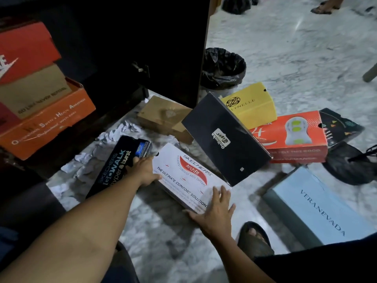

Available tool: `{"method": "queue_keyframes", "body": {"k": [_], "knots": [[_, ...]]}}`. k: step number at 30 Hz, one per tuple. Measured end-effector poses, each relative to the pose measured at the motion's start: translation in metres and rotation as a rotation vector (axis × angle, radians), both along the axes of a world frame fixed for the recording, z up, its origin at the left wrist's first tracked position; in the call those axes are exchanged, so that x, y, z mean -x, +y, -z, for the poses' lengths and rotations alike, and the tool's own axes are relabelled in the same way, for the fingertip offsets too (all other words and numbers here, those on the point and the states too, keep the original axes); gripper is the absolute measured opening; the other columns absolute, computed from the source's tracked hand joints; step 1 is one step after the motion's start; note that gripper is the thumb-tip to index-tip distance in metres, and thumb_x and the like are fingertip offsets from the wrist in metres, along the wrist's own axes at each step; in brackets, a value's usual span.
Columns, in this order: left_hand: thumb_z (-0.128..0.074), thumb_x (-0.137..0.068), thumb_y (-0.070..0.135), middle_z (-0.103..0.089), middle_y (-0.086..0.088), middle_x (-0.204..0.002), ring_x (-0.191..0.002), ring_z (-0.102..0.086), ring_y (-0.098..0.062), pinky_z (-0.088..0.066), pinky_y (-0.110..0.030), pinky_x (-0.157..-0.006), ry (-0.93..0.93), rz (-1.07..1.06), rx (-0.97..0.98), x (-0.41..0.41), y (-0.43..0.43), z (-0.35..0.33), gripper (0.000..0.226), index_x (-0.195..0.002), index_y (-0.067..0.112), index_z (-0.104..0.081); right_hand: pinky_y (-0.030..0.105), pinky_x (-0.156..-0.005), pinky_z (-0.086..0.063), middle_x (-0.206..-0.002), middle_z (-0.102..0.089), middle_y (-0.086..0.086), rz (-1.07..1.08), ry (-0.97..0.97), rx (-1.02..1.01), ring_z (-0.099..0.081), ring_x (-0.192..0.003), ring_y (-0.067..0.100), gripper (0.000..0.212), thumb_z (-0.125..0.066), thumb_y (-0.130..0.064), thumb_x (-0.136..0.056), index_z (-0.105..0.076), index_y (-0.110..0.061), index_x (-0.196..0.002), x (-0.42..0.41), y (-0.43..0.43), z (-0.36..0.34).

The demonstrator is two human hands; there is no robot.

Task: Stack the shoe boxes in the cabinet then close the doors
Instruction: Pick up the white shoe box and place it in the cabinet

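Note:
A white Skechers ArchFit shoe box (184,172) lies on the marble floor in front of the dark cabinet (122,48). My left hand (143,170) grips its far left end and my right hand (214,209) presses its near right end, fingers spread. Beside it lie a black Skechers GoWalk box (114,166), a tilted black Tiger box (224,135), a brown box (163,117), a yellow box (253,105), a red-orange box (293,135) and a light blue Veranevada box (320,205). Inside the cabinet at left sit a red box (24,52), a tan box (34,90) and an orange box (47,123), stacked.
The open cabinet door (175,48) stands upright behind the boxes. A bin with a black liner (222,68) is behind it. Crumpled paper (114,133) litters the floor near the cabinet. My sandalled foot (254,237) is at lower right, and another person's foot (324,8) at top right.

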State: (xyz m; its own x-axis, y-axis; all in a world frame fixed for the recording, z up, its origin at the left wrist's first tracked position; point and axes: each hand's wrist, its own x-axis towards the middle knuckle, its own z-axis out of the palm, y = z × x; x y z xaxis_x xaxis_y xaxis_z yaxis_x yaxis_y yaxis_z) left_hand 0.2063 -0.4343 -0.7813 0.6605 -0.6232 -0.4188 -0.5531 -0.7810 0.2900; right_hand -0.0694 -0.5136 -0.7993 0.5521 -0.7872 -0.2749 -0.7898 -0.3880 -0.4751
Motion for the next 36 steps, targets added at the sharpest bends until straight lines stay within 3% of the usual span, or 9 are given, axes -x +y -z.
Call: {"method": "queue_keyframes", "body": {"k": [2, 5, 9, 13, 18, 29, 32, 34, 36], "knots": [[-0.072, -0.078, 0.056, -0.045, -0.004, -0.145, -0.132, -0.029, -0.032, -0.030, -0.059, -0.110, -0.013, 0.001, -0.029, 0.007, 0.006, 0.002, 0.094, -0.153, 0.027, -0.022, 0.049, -0.122, -0.001, -0.164, 0.015, 0.003, 0.073, -0.046, -0.065, 0.009, -0.153, 0.027, 0.133, -0.076, -0.073, -0.061, -0.003, -0.016, -0.157, 0.016, 0.017, 0.008], [-0.075, -0.067, 0.066, -0.039, -0.002, -0.151, -0.138, -0.023, -0.031, -0.023, -0.064, -0.112, 0.006, 0.071, -0.051, 0.013, 0.016, 0.001, 0.109, -0.153, 0.024, -0.022, 0.026, -0.118, -0.020, -0.165, 0.015, 0.000, 0.167, -0.273, -0.139, 0.000, -0.153, 0.017, 0.128, -0.085, -0.048, -0.070, 0.001, -0.011, -0.158, 0.023, 0.026, 0.015], [-0.090, -0.052, 0.052, -0.037, 0.002, -0.154, -0.138, -0.028, -0.028, -0.034, -0.053, -0.109, -0.057, 0.131, -0.015, 0.015, 0.033, -0.002, 0.128, -0.155, 0.025, -0.019, 0.012, -0.086, -0.045, -0.134, -0.044, -0.005, 0.321, -0.528, -0.258, -0.047, -0.122, -0.001, 0.101, -0.093, -0.031, -0.056, -0.031, -0.027, -0.136, 0.023, 0.017, 0.005], [-0.091, -0.055, 0.037, -0.043, -0.005, -0.146, -0.128, -0.040, -0.029, -0.042, -0.039, -0.101, -0.136, 0.089, 0.126, 0.025, 0.039, -0.004, 0.123, -0.155, 0.020, -0.022, -0.002, -0.072, -0.041, -0.120, -0.052, -0.028, 0.291, -0.621, -0.288, -0.049, -0.103, -0.026, 0.096, -0.096, -0.027, -0.058, -0.030, -0.051, -0.124, 0.031, 0.019, -0.002], [-0.095, -0.029, 0.039, -0.052, -0.009, -0.122, -0.118, -0.052, -0.030, -0.046, -0.034, -0.099, 0.066, 0.003, 0.294, 0.021, 0.049, -0.022, 0.130, -0.145, 0.011, -0.046, 0.002, -0.077, -0.044, -0.117, -0.060, -0.033, 0.297, -0.691, -0.256, -0.059, -0.106, -0.013, 0.090, -0.095, -0.031, -0.058, -0.038, -0.054, -0.124, 0.047, 0.025, -0.011], [-0.102, -0.038, 0.018, -0.048, -0.003, -0.117, -0.111, -0.051, -0.020, -0.043, -0.030, -0.095, 0.152, -0.044, 0.432, 0.031, 0.072, -0.098, 0.111, -0.138, 0.014, -0.054, 0.036, -0.094, -0.057, -0.121, -0.067, -0.020, 0.269, -0.780, -0.221, -0.064, -0.111, 0.000, 0.095, -0.090, -0.051, -0.059, -0.041, -0.037, -0.140, 0.058, 0.034, -0.046], [-0.100, -0.041, 0.007, -0.065, 0.010, -0.115, -0.114, -0.060, -0.017, -0.052, -0.023, -0.090, 0.226, -0.091, 0.568, 0.031, 0.080, -0.111, 0.101, -0.131, 0.019, -0.058, 0.040, -0.087, -0.060, -0.115, -0.070, -0.017, 0.236, -0.815, -0.241, -0.068, -0.106, 0.004, 0.092, -0.094, -0.043, -0.057, -0.044, -0.040, -0.134, 0.051, 0.027, -0.064], [-0.097, -0.046, -0.002, -0.070, 0.018, -0.106, -0.104, -0.064, -0.008, -0.053, -0.015, -0.081, 0.279, -0.133, 0.647, 0.031, 0.083, -0.127, 0.099, -0.134, 0.015, -0.056, 0.038, -0.087, -0.060, -0.113, -0.071, -0.016, 0.204, -0.848, -0.225, -0.068, -0.104, 0.003, 0.090, -0.097, -0.036, -0.055, -0.047, -0.038, -0.129, 0.042, 0.018, -0.085], [-0.097, -0.046, 0.001, -0.066, 0.015, -0.115, -0.106, -0.061, -0.003, -0.050, -0.020, -0.094, 0.290, -0.155, 0.715, 0.030, 0.084, -0.146, 0.112, -0.145, 0.013, -0.046, 0.022, -0.083, -0.057, -0.110, -0.071, -0.017, 0.157, -0.870, -0.173, -0.066, -0.099, -0.006, 0.085, -0.098, -0.032, -0.055, -0.050, -0.039, -0.124, 0.033, 0.010, -0.113]]}}
